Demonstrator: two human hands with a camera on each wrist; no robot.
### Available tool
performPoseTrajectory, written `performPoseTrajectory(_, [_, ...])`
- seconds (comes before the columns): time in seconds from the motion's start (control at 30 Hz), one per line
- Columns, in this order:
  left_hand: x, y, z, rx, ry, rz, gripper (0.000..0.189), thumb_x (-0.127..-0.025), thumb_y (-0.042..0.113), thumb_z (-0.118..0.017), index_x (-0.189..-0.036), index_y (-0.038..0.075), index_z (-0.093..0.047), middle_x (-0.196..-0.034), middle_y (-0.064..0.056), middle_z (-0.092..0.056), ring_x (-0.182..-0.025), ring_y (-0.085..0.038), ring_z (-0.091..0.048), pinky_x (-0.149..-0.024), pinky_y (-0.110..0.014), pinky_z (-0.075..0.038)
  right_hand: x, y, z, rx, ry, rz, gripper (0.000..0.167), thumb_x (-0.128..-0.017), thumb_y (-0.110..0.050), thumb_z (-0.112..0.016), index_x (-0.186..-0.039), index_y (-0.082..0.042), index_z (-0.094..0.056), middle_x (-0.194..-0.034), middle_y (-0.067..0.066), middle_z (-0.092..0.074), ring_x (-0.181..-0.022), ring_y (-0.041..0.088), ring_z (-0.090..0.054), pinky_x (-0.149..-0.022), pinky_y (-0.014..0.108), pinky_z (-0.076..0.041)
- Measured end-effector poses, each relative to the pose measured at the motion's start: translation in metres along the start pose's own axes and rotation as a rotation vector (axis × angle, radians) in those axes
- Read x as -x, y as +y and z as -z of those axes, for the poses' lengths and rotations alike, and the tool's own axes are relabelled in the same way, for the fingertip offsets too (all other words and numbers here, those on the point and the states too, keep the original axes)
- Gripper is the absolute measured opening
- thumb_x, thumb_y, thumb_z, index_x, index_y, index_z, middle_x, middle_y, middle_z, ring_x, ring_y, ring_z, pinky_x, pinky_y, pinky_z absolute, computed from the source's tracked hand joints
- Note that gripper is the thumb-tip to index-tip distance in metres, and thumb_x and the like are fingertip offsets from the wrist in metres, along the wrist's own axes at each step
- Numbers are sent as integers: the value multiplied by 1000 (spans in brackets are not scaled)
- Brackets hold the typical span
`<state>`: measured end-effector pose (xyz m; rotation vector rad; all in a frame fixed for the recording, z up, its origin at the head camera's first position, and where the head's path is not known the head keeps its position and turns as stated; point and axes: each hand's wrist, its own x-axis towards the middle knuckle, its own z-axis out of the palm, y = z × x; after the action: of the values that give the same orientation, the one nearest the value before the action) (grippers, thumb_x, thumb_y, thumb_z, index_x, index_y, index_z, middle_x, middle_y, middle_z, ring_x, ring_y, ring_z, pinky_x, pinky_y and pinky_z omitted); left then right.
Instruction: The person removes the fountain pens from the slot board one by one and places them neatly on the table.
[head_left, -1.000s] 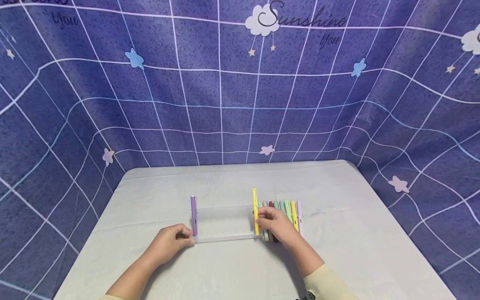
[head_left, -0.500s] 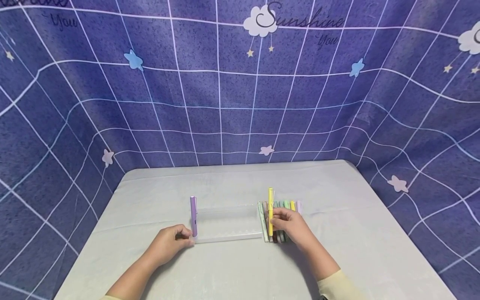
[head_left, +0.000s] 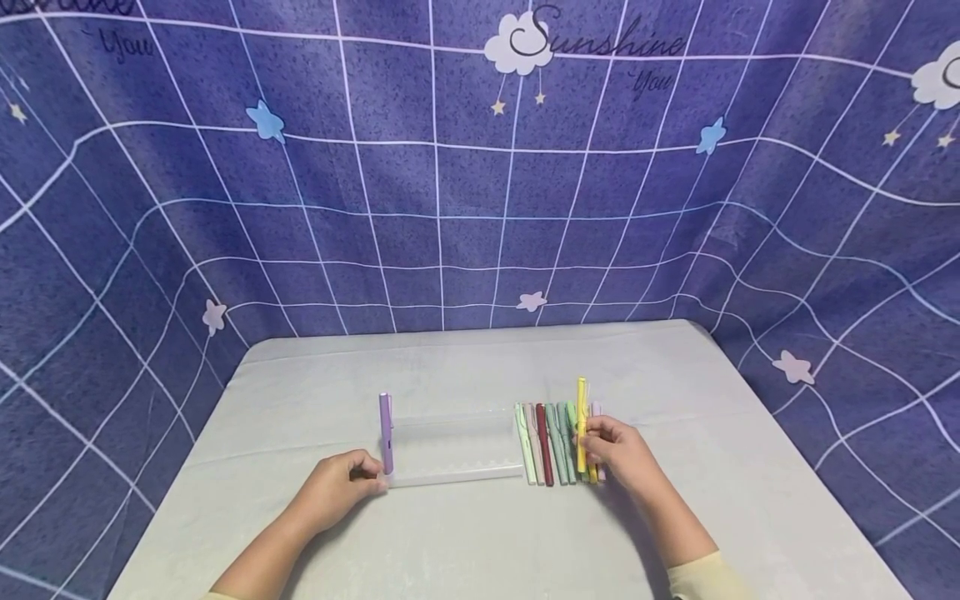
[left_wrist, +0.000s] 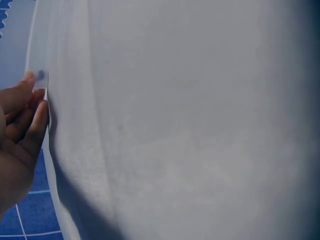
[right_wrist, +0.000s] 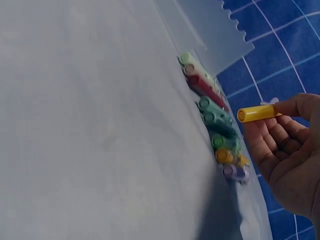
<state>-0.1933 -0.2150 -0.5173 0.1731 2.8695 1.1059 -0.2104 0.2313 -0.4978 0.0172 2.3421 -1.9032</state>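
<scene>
At the front left corner of a clear plastic pen rack (head_left: 457, 478), my left hand (head_left: 337, 490) pinches the rim between thumb and fingers; the left wrist view shows this left hand (left_wrist: 20, 140) at the see-through corner. A purple pen (head_left: 386, 433) lies across the rack's left end. My right hand (head_left: 621, 448) pinches a yellow pen (head_left: 581, 408) by its middle, above the right part of a row of pens. From the right wrist, the yellow pen (right_wrist: 256, 113) appears end-on, apart from the pens below.
Right of the rack, several pens lie side by side on the white-covered table (head_left: 450, 542), among them a dark red pen (head_left: 544, 446), green ones and a lilac pen (right_wrist: 235, 172). A blue gridded cloth (head_left: 472, 183) hangs behind and at both sides.
My right hand has carried the yellow pen rightward, from the rack's right end to over the right part of the pen row. The left hand has stayed at the rack's corner.
</scene>
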Motion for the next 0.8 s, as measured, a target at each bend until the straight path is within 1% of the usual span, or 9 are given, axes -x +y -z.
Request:
performPoseTrajectory(0.07, [0,0,0,-4,0,0,16,-79,23,-81,-84,26,-67,-85,16,-68,-91,-8,-64,-91,-42,-51,1,3,6,3,24,-7,29,-91,-6,-62,-114,10,-57,-100,20,-66,-76,17,-62,-70,31,-56])
performPoseTrajectory(0.17, [0,1,0,-10,3,2,16,-79,22,-81,-84,26,-67,-85,16,-68,-91,-8,-64,-90,-40,-51,1,7,16,0,55,-19,29,-92,-7,-61,-114,10,-58,-99,21,-66,-73,18,-63,-68,32,-56])
performPoseTrajectory(0.33, [0,2,1,-10,0,1,16,-79,22,-81,-84,26,-67,-85,16,-68,-91,-8,-64,-90,-39,-51,4,10,33,16,108,-68,32,-95,-12,-62,-118,10,-58,-104,21,-66,-80,18,-64,-72,33,-58])
performPoseTrajectory(0.43, [0,2,1,-9,1,-1,16,-79,22,-81,-84,26,-67,-85,16,-68,-92,-8,-64,-92,-42,-51,4,16,42,46,141,-90,32,-95,-15,-62,-118,8,-59,-104,18,-67,-81,16,-64,-71,32,-58])
performPoseTrajectory(0.53, [0,1,1,-8,0,1,15,-79,22,-81,-85,26,-67,-85,16,-68,-92,-8,-64,-91,-42,-51,3,21,44,84,157,-107,31,-94,-13,-62,-117,8,-60,-97,15,-67,-77,17,-63,-65,30,-56])
performPoseTrajectory(0.67, [0,0,0,-6,-3,4,15,-79,23,-81,-84,26,-67,-86,16,-69,-92,-9,-64,-91,-41,-51,2,24,42,139,160,-135,28,-93,-10,-62,-113,9,-62,-86,12,-66,-73,19,-61,-61,30,-54])
performPoseTrajectory(0.73, [0,0,0,-4,-6,5,15,-79,23,-81,-84,26,-68,-86,16,-69,-92,-8,-64,-90,-41,-51,1,25,40,167,167,-154,26,-93,-10,-62,-111,8,-63,-84,12,-66,-72,19,-60,-61,30,-54])
performPoseTrajectory(0.8, [-1,0,0,1,-5,11,15,-79,23,-81,-84,26,-68,-86,15,-69,-91,-8,-64,-90,-40,-51,-1,26,38,219,181,-162,25,-92,-11,-63,-109,7,-65,-84,11,-67,-70,18,-62,-61,30,-54])
